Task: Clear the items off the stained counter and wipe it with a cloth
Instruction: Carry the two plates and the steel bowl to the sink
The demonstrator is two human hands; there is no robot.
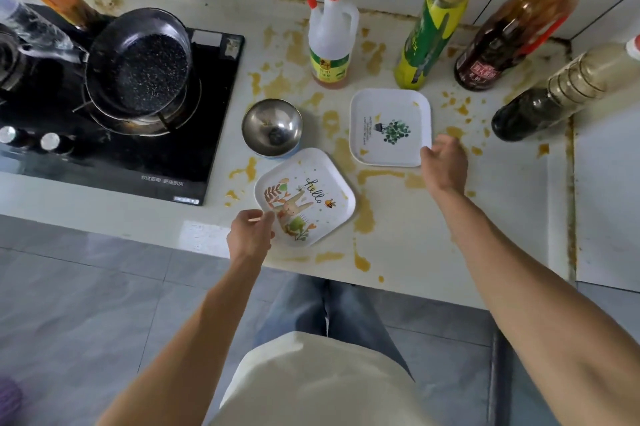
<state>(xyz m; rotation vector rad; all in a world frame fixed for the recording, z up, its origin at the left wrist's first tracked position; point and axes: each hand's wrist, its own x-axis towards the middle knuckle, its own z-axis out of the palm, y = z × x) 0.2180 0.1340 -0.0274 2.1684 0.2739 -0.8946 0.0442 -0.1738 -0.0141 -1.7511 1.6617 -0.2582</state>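
The stained counter (pixel 408 218) fills the middle of the frame, spattered with yellow-brown marks from the back wall to its near edge. A black hob (pixel 114 135) takes up the left side, with a dark pan (pixel 138 62) tilted on its burner. Four bottles are ranged along the upper right: a white bottle with red caps (pixel 332 41), a green and yellow bottle (pixel 433 27), a brown bottle with a red handle (pixel 512 34) and a dark bottle (pixel 554 93) at the far right. Two square plates lie at centre: the rabbit plate (pixel 311 193) lower left, the plant plate (pixel 391 124) upper right. A steel bowl (pixel 272 126) is set just beside the hob, touching the rabbit plate's upper edge. The rabbit plate's lower-left edge is pinched by the left hand (pixel 251 235), fingers curled. The plant plate's lower-right corner is met by the right hand (pixel 445 162); whether that corner is actually gripped cannot be told.
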